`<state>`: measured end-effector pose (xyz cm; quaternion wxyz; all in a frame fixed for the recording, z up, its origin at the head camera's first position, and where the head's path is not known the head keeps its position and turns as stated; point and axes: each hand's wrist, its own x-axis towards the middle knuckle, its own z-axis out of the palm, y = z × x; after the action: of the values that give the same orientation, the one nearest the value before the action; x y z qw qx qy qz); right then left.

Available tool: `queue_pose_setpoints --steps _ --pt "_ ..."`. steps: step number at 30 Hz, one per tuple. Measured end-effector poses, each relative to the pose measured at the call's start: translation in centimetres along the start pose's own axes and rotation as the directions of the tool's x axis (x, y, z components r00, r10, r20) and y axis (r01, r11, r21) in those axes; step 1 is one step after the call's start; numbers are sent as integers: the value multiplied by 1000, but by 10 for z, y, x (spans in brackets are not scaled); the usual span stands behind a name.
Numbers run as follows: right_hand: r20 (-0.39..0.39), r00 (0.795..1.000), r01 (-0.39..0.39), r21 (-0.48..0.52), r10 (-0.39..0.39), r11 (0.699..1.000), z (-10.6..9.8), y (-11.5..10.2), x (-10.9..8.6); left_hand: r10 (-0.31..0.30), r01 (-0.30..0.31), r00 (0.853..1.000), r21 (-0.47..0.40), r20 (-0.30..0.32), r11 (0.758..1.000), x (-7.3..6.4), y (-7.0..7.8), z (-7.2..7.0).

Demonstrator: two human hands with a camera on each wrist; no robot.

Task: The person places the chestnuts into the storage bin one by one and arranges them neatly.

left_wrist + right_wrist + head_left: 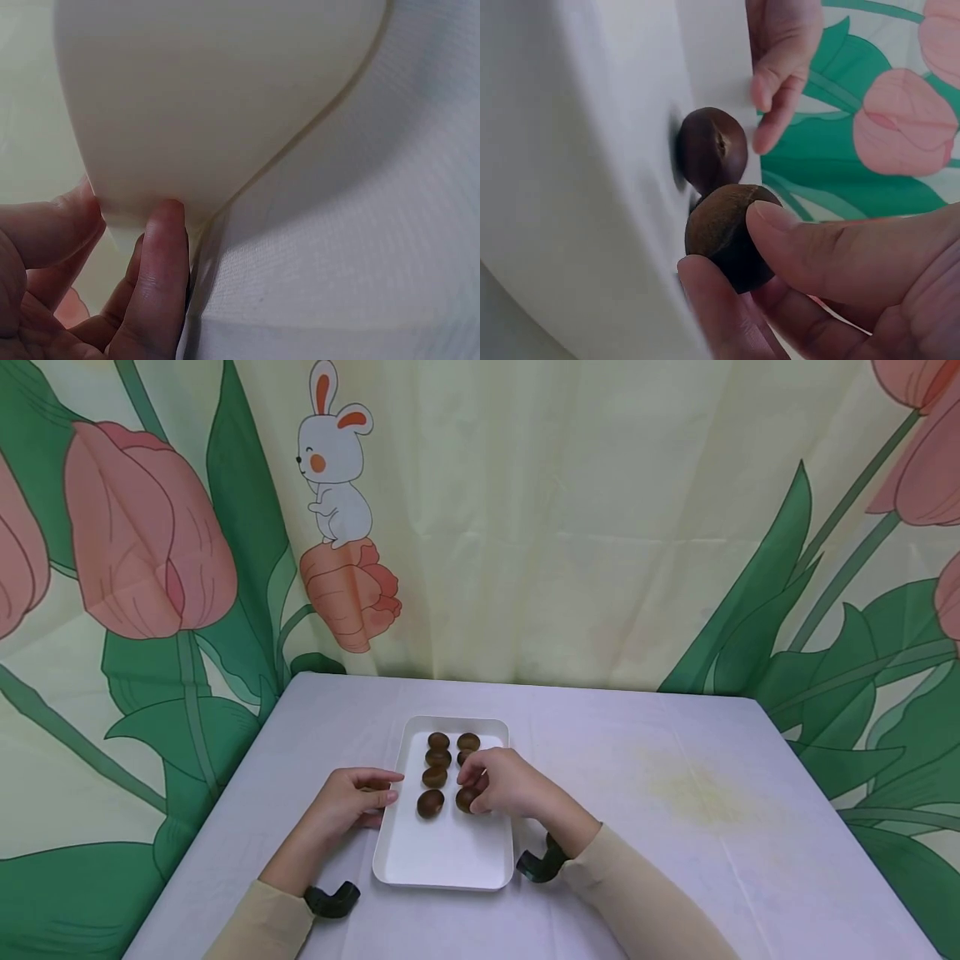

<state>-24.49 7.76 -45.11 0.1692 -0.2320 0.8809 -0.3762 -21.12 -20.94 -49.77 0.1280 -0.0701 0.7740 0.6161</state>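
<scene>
My right hand (506,785) pinches a brown chestnut (720,225) between thumb and fingers, low over the white tray (442,864). Another chestnut (714,150) lies just beyond it in the right wrist view. Inside the tray, several chestnuts form a left column, the nearest one (431,804) being the largest looking. At the far end of the right column sits a chestnut (468,742), and one behind it is partly hidden by my right fingers. My left hand (348,802) rests at the tray's left edge, its fingertips against the outer wall (225,97).
A white cloth covers the table (637,877), with a faint yellow stain on the right. Behind it hangs a curtain (525,527) printed with tulips and a rabbit. Black wrist mounts (332,900) sit under both forearms.
</scene>
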Motion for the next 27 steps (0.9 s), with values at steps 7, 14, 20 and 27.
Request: queue_pose_setpoints --steps 7,14,20,27 --pt "7 1000 29 -89 -28 996 8 1 1 2 -2 1000 -2 1 1000 0 0 0" --pt "6 999 37 -130 -37 991 12 0 -1 -7 7 1000 -12 4 1000 -1 1 0" --pt "-2 999 46 -162 -47 986 15 2 0 -3 3 1000 -7 0 1000 -1 1 0" --pt "-42 997 49 -178 -57 983 15 1 0 -3 3 1000 4 -10 1000 0 0 0"
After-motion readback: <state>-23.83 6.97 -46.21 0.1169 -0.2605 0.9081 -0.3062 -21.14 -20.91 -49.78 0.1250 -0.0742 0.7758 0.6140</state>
